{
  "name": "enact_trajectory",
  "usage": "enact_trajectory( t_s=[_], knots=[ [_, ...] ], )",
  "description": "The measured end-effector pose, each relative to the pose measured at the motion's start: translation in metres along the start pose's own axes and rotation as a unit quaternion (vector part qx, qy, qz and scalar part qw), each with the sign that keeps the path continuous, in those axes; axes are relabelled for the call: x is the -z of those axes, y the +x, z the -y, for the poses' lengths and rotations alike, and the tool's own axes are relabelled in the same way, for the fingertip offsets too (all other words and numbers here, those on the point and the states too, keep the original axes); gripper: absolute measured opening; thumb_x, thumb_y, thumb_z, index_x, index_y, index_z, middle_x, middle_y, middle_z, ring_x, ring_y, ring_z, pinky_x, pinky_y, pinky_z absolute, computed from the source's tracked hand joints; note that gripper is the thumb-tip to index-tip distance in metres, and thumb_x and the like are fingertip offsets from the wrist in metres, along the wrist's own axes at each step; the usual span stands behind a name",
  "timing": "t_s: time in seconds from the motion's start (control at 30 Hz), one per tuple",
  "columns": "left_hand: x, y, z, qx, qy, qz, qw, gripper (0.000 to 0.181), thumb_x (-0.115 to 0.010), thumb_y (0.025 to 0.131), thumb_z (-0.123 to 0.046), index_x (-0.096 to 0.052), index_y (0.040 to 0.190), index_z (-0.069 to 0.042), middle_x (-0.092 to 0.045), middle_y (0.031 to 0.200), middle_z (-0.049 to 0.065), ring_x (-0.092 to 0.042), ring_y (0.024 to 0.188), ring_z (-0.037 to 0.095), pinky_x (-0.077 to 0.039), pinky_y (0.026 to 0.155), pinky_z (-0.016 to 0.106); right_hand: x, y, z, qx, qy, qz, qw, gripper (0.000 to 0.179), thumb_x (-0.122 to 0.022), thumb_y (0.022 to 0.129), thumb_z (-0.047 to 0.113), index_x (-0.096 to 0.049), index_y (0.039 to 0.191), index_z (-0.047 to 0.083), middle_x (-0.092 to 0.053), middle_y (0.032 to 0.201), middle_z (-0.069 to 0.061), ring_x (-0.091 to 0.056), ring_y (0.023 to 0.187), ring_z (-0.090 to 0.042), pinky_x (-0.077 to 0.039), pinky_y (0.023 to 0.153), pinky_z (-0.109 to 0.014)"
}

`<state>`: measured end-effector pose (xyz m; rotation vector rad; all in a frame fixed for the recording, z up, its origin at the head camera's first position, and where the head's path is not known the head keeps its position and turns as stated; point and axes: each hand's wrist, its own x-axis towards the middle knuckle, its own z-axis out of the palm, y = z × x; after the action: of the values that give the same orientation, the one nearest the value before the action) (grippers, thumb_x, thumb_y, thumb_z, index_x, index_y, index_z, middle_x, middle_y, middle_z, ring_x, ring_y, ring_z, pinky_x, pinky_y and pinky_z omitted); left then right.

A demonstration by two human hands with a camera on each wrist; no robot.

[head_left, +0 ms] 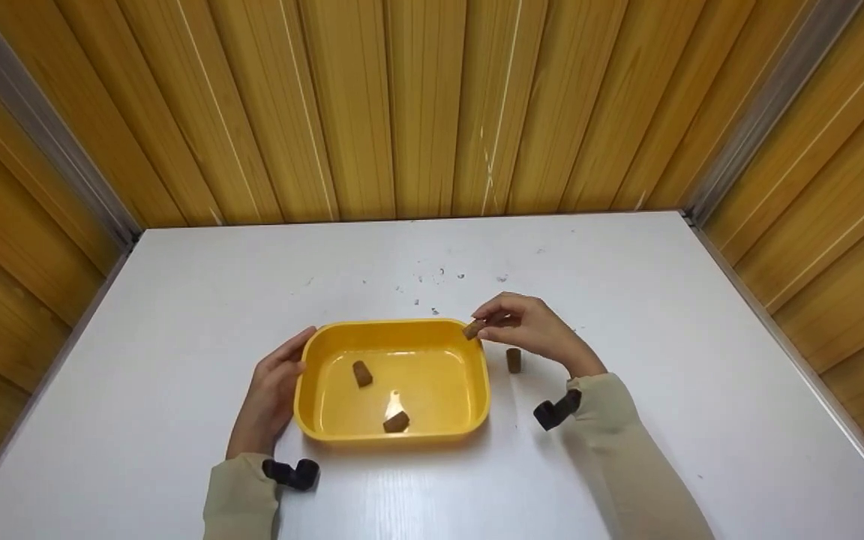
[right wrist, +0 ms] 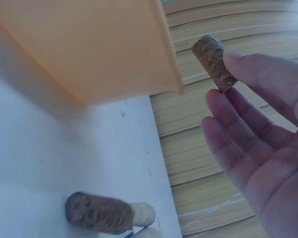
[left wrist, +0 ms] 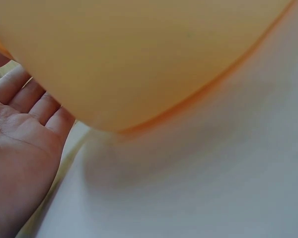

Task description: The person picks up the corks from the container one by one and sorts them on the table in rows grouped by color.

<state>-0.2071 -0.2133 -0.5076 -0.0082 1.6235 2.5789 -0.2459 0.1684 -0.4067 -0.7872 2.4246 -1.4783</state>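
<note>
My right hand [head_left: 526, 326] pinches a brown, rough-textured cork stopper [right wrist: 213, 62] between thumb and fingertips. In the head view this held cork [head_left: 473, 329] overlaps the far right corner of a yellow plastic tray [head_left: 394, 438]. Two more brown corks lie in the tray, one left of the middle [head_left: 362, 373] and one by the near wall [head_left: 396, 422]. Another cork [head_left: 514, 360] stands on the table below my right hand. At the tray's left side my left hand [head_left: 274, 390] rests its extended fingers [left wrist: 42, 106] against the outer wall; the tray hides their tips.
A white table [head_left: 177, 300] with dark specks bears the tray. Yellow wood-patterned panels [head_left: 424, 112] enclose the back and both sides. Beside the standing cork, a pale rounded piece [right wrist: 144, 214] shows in the right wrist view. Black camera mounts [head_left: 558, 409] sit on the wrists.
</note>
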Motion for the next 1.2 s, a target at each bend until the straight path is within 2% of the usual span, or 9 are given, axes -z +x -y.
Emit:
enact_trajectory(
  t_s=[0.13, 0.3, 0.5, 0.67, 0.8, 1.0, 1.2],
  knots=[
    [0.000, 0.000, 0.000, 0.000, 0.002, 0.002, 1.0000, 0.055, -0.038, 0.089, 0.008, -0.039, 0.144, 0.002, -0.056, 0.137, 0.000, -0.053, 0.127, 0.014, -0.045, 0.104, 0.027, 0.002, -0.006, -0.011, 0.000, -0.009, -0.027, 0.9996, 0.024, -0.067, 0.087, 0.007, -0.067, 0.111, 0.001, -0.067, 0.108, -0.016, -0.063, 0.098, -0.030, -0.055, 0.086, -0.022],
    [-0.001, 0.000, 0.000, 0.000, -0.005, 0.003, 1.0000, 0.055, -0.038, 0.089, 0.008, -0.039, 0.144, 0.002, -0.057, 0.136, 0.000, -0.053, 0.127, 0.015, -0.045, 0.105, 0.027, 0.006, -0.012, -0.036, -0.018, -0.013, -0.059, 0.9980, 0.027, -0.068, 0.087, 0.011, -0.068, 0.113, 0.005, -0.064, 0.109, -0.012, -0.064, 0.097, -0.021, -0.054, 0.090, -0.025],
    [-0.001, 0.001, 0.001, 0.002, -0.005, 0.001, 1.0000, 0.055, -0.037, 0.089, 0.009, -0.040, 0.144, 0.001, -0.056, 0.136, 0.001, -0.052, 0.127, 0.015, -0.045, 0.105, 0.027, 0.011, -0.019, -0.057, -0.031, 0.012, -0.067, 0.9972, 0.028, -0.068, 0.088, 0.022, -0.069, 0.114, 0.012, -0.065, 0.109, -0.007, -0.064, 0.098, -0.018, -0.053, 0.090, -0.022],
    [-0.001, 0.000, 0.001, 0.005, -0.007, -0.001, 1.0000, 0.056, -0.037, 0.089, 0.009, -0.040, 0.144, 0.000, -0.055, 0.138, 0.000, -0.052, 0.128, 0.015, -0.045, 0.105, 0.027, 0.016, -0.027, -0.065, -0.044, -0.008, -0.074, 0.9963, 0.032, -0.069, 0.087, 0.029, -0.070, 0.116, 0.014, -0.063, 0.113, -0.004, -0.062, 0.102, -0.018, -0.051, 0.091, -0.018],
    [0.000, -0.001, 0.000, 0.001, -0.006, -0.001, 1.0000, 0.057, -0.036, 0.088, 0.010, -0.040, 0.144, 0.001, -0.056, 0.136, 0.000, -0.053, 0.127, 0.015, -0.045, 0.104, 0.027, 0.017, -0.033, -0.068, -0.048, -0.029, -0.079, 0.9953, 0.034, -0.068, 0.088, 0.027, -0.069, 0.119, 0.012, -0.063, 0.117, -0.005, -0.061, 0.103, -0.015, -0.050, 0.090, -0.016],
    [0.001, -0.001, -0.001, 0.002, -0.007, 0.002, 1.0000, 0.057, -0.035, 0.089, 0.010, -0.038, 0.144, 0.001, -0.056, 0.137, 0.000, -0.052, 0.128, 0.015, -0.044, 0.105, 0.028, 0.018, -0.041, -0.072, -0.055, -0.019, -0.090, 0.9943, 0.035, -0.068, 0.088, 0.024, -0.067, 0.120, 0.010, -0.063, 0.122, -0.007, -0.061, 0.105, -0.014, -0.051, 0.090, -0.019],
    [0.001, -0.001, -0.001, 0.006, 0.002, 0.004, 1.0000, 0.058, -0.035, 0.088, 0.009, -0.037, 0.145, 0.000, -0.052, 0.141, 0.001, -0.051, 0.130, 0.015, -0.043, 0.106, 0.028, 0.017, -0.044, -0.080, -0.068, -0.027, -0.097, 0.9926, 0.033, -0.069, 0.087, 0.025, -0.068, 0.117, 0.010, -0.066, 0.111, -0.008, -0.064, 0.100, -0.016, -0.054, 0.086, -0.022]
  ],
)
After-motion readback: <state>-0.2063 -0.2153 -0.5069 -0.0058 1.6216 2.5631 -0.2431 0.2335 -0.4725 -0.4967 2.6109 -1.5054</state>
